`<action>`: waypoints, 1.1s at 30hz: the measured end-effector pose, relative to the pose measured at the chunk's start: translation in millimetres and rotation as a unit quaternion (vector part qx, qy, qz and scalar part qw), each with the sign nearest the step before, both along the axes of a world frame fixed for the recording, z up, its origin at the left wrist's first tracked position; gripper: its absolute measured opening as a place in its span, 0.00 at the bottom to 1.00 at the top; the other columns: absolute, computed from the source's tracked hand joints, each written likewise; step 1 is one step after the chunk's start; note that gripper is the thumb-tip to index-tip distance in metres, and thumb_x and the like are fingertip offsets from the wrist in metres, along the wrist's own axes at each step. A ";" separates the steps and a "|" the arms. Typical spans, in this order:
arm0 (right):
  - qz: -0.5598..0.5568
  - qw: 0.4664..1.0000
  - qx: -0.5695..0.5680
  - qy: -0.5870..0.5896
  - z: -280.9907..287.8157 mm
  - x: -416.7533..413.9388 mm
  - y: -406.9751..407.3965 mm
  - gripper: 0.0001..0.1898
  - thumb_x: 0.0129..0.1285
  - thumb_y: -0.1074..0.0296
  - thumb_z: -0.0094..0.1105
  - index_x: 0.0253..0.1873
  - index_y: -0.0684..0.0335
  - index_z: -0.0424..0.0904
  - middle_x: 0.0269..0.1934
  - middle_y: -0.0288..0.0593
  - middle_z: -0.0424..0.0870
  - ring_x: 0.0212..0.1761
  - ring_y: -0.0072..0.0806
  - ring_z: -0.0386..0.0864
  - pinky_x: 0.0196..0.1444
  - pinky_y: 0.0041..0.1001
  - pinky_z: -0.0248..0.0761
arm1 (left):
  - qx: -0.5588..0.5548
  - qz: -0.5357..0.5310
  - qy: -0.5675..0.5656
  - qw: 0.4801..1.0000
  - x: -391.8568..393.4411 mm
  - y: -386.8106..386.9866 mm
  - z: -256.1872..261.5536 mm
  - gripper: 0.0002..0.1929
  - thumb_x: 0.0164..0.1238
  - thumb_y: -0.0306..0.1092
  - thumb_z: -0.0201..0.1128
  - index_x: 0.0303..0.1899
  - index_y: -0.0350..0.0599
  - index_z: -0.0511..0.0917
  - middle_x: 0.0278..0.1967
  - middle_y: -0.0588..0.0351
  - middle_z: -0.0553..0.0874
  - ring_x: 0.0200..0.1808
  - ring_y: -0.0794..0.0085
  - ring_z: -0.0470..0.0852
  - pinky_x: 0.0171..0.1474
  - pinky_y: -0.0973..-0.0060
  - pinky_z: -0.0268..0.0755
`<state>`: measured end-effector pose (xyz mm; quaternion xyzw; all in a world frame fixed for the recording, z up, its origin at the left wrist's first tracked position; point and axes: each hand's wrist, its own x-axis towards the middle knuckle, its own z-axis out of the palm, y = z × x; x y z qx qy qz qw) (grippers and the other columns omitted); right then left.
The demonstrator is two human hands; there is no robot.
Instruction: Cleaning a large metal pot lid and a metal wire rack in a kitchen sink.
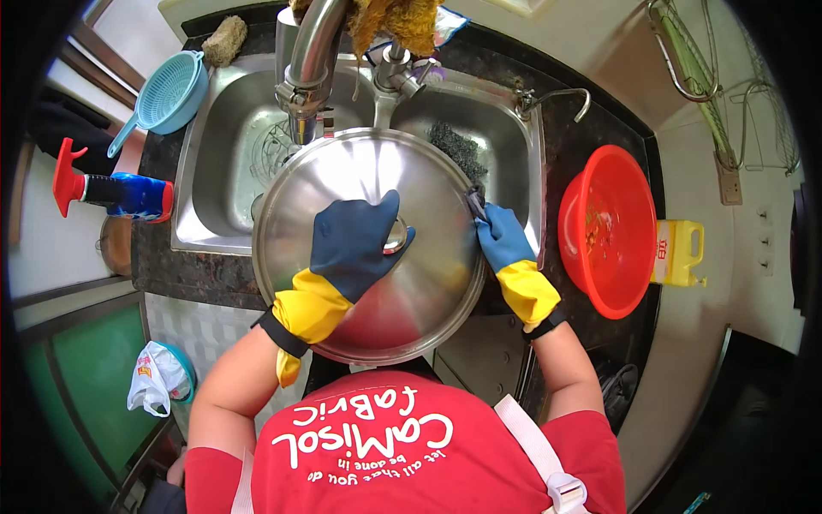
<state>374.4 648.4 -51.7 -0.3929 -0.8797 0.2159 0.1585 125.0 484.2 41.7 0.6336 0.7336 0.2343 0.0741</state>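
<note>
A large round stainless-steel pot lid (pixel 404 308) spans the front of the double-bowl sink (pixel 212 241) and overhangs its front edge. My left hand (pixel 353 247), in a blue and yellow rubber glove, grips the metal knob (pixel 396 236) at the lid's centre. At the lid's right rim, my right hand (pixel 504 234), gloved the same way, pinches a dark cloth or scrubbing pad (pixel 476 202) against the edge. Beyond it, a dark mesh scouring pad (pixel 457 149) lies in the right bowl. The lid hides the near part of both bowls.
Above the lid hangs a steel faucet (pixel 305 96). A red basin (pixel 613 231) with food scraps and a yellow jug (pixel 679 252) stand right. To the left are a blue strainer (pixel 170 93) and a spray bottle (pixel 135 196); a loofah sponge (pixel 225 40) lies behind.
</note>
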 end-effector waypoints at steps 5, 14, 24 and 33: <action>0.051 0.988 -0.083 -0.117 18.4 -41.6 45.7 0.09 0.62 0.69 0.57 0.46 0.62 0.82 0.41 0.62 0.82 0.46 0.60 0.79 0.49 0.47 0.72 | 0.027 -0.018 -0.046 0.998 -4.5 -1.5 -17.6 0.25 0.60 0.47 0.71 0.56 0.45 0.79 0.25 0.53 0.80 0.27 0.59 0.79 0.33 0.61 0.71; 0.183 0.970 -0.065 -0.147 18.6 -191.7 88.2 0.13 0.60 0.69 0.57 0.49 0.58 0.85 0.49 0.54 0.85 0.54 0.52 0.81 0.55 0.40 0.75 | 0.013 -0.020 -0.024 0.999 -2.1 0.2 -9.9 0.24 0.61 0.49 0.68 0.55 0.47 0.80 0.26 0.53 0.83 0.29 0.57 0.83 0.32 0.59 0.73; 0.031 0.975 -0.066 -0.211 43.8 -9.6 1.5 0.08 0.61 0.67 0.60 0.43 0.59 0.81 0.41 0.58 0.84 0.44 0.58 0.81 0.48 0.48 0.74 | -0.045 -0.010 -0.060 0.997 -1.2 -0.5 -8.5 0.26 0.66 0.55 0.62 0.60 0.52 0.75 0.32 0.49 0.87 0.34 0.50 0.86 0.34 0.53 0.75; -0.124 0.983 -0.119 -0.064 105.9 2.8 -56.8 0.12 0.68 0.56 0.58 0.46 0.58 0.78 0.36 0.55 0.84 0.39 0.53 0.82 0.42 0.41 0.74 | -0.041 -0.017 -0.083 0.996 10.3 29.0 -27.9 0.30 0.66 0.55 0.64 0.63 0.46 0.74 0.36 0.44 0.87 0.37 0.50 0.87 0.40 0.59 0.78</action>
